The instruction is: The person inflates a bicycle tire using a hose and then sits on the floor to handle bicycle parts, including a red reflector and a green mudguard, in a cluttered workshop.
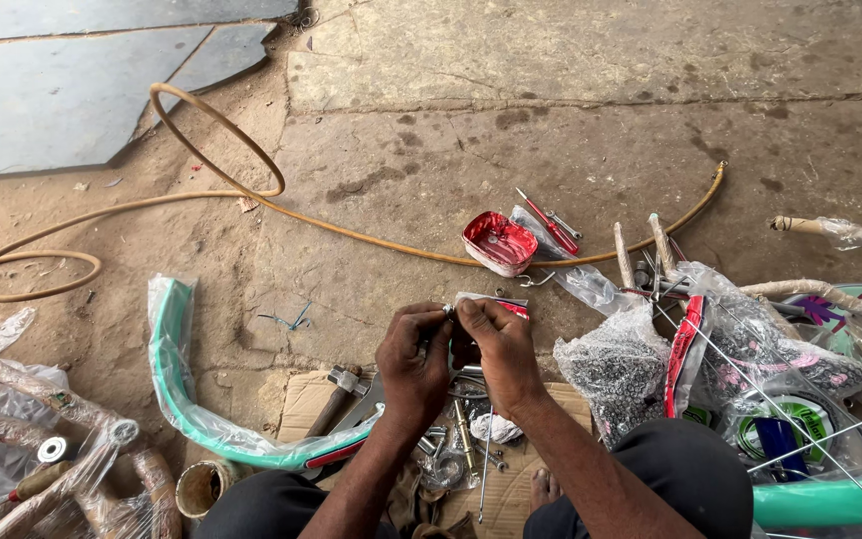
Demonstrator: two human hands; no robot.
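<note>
Fingers of both hands pinch one small metal part between them: the left hand [413,361] and the right hand [496,349] meet fingertip to fingertip above a piece of cardboard [303,397], closed on a small silvery fitting [448,311] that is too tiny to identify. It looks like two little pieces are being joined or threaded by hand, a fiddly fitting step judged from the grip. Below the wrists lie loose bolts [463,439] and other small hardware, and a hammer [334,394] rests just left of them. A green mudguard [177,384] in plastic wrap curves along the person's left side. Ahead sit a red tin [499,242] and a red-handled screwdriver [551,226], near a tan hose [212,160] that loops across the concrete. Wrapped bicycle parts [800,369] pile up on the right. A next move would likely call for steady fingertip turning, keeping the piece from slipping into the clutter below.
</note>
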